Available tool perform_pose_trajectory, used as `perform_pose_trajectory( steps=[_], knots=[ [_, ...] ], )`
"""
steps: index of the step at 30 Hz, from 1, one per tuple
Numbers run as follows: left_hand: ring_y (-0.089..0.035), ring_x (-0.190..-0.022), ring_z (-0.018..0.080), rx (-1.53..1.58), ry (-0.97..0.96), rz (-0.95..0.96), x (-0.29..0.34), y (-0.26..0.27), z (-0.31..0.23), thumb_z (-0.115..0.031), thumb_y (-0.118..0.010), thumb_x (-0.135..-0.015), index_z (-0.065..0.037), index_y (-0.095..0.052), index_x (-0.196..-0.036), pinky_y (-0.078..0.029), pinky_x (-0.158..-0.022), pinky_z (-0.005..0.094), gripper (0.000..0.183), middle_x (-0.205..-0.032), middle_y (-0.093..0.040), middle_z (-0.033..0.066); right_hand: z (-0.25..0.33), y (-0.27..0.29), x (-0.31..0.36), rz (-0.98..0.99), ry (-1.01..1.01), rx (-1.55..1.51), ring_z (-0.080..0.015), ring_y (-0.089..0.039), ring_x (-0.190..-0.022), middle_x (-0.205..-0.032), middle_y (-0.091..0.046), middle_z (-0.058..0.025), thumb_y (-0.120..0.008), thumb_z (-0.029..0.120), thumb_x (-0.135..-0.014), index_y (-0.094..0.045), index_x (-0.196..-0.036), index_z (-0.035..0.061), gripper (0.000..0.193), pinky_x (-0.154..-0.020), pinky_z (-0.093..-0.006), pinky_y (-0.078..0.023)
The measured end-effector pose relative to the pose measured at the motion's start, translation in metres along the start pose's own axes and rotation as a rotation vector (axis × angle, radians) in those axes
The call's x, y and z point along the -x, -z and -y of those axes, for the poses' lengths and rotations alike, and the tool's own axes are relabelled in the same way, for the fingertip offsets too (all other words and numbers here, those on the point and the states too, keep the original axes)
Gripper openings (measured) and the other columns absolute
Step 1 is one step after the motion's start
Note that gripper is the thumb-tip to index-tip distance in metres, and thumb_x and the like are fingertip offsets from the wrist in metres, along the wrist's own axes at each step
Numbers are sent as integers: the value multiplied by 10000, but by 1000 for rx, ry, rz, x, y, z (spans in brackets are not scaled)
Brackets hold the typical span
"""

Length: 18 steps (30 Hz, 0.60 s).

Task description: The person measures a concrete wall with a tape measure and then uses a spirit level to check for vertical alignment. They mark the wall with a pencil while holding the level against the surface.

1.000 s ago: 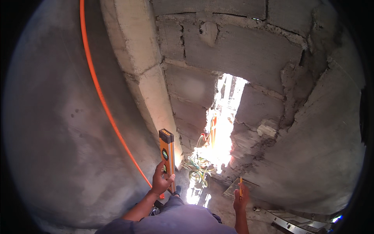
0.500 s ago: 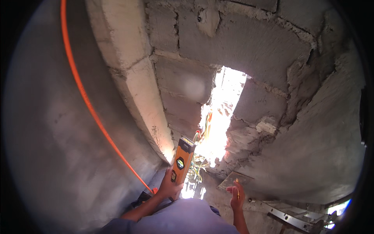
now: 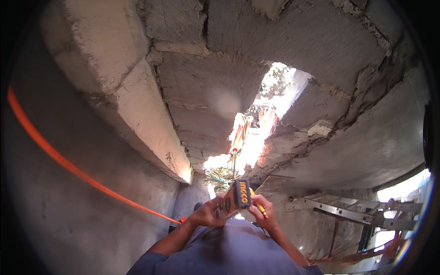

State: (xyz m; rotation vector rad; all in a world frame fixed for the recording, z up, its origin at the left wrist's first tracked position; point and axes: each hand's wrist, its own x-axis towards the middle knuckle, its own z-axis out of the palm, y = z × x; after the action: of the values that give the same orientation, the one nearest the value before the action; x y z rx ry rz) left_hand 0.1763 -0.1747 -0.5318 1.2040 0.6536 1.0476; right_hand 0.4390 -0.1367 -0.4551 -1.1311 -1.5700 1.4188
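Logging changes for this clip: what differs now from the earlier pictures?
The left hand has brought the spirit level rightward and tipped its dark end toward the camera. The right hand with the yellow pencil has moved leftward, close to the level. Neither tool was let go; the orange tube stays along the wall.

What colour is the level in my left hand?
The level is orange with a dark end cap, best seen in the head view.
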Motion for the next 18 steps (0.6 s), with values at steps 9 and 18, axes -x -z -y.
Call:
perform_pose_trajectory(
  steps=[9, 18],
  knots=[
    [-545, -1319, 227, -68, 267, -237, 49, 74, 25, -55, -862, -733, -86, -338, -1568, -479, -1069, 400, 986, -1429, -520, 90, 10, 33, 4, -483, 344, 391, -185, -706, -926, -1016, -742, -115, -713, 66, -971, -633, -1288, 23, 329, -885, -339, -557],
    [-620, -893, 165, -56, 238, -724, 46, 19, 56, -178, -842, -763, -40, -373, -1491, -546, -816, 338, 876, -1008, -592, 39, 61, 177, -72, -761, 980, 1003, -417, -575, -1310, -1398, -608, -241, -679, 152, -988, -431, -1477, 59, 556, -1112, -587, -414]
  ],
)
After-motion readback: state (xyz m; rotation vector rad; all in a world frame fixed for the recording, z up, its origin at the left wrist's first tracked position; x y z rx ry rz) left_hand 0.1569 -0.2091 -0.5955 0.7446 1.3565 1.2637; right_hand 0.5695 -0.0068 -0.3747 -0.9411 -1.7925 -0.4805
